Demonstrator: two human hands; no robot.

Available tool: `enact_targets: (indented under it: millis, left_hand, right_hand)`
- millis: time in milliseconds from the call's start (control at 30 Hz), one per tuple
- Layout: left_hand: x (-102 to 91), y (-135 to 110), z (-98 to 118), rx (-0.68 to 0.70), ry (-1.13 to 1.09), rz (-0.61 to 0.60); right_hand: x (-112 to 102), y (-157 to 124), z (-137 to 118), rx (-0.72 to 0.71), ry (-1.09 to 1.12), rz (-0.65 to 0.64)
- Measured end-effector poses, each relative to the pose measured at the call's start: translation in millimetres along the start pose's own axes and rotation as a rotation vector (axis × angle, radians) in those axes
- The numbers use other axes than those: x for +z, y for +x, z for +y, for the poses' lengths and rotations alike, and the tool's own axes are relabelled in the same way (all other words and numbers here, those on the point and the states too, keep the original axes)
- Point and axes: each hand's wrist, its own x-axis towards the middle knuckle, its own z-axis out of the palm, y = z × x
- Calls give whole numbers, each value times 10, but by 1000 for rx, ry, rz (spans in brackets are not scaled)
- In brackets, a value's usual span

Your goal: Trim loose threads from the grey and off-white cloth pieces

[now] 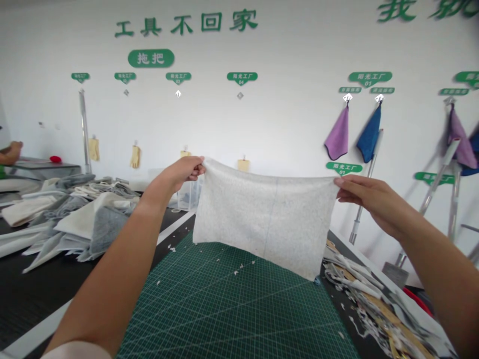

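Observation:
A pale grey-white piece of cloth (262,214) hangs stretched out between my two hands, with a faint blue line running down its middle. Pinched at its upper left corner is my left hand (185,172). My right hand (359,192) grips the upper right corner between thumb and fingers. The cloth's lower edge hangs over a green cutting mat (232,309) with a white grid, and the lower right corner dips lowest. Small white scraps (239,269) lie scattered on the mat.
On the left, a heap of grey and white cloths (86,219) covers the dark table. Cloth strips and scraps (377,294) are piled at right. Behind, purple (339,134) and blue (370,134) cloths and yellow gloves (135,155) hang on the wall. Another person's hand (13,149) shows far left.

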Motion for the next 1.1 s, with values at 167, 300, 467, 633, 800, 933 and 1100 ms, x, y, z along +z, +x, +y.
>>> enact_targets:
  millis: [167, 300, 467, 633, 800, 933, 1100]
  left_hand:
    - [-6, 65, -223, -46, -68, -31]
    - [-33, 20, -327, -119, -41, -72]
    - [-69, -65, -391, -165, 64, -173]
    - [-52, -93, -367, -89, 213, -124]
    - [-30, -56, -343, 26, 229, 63]
    - [3, -85, -254, 113, 191, 142]
    - [21, -167, -93, 184, 175, 196]
  right_hand:
    - [-12, -10, 73, 18, 24, -101]
    - [-35, -43, 94, 19, 22, -116]
    - [-68, -75, 103, 29, 13, -108]
    - [-113, -63, 111, 46, -7, -64]
    - [-163, -30, 136, 43, -24, 6]
    - [-193, 4, 183, 34, -29, 59]
    - [-218, 15, 214, 22, -26, 82]
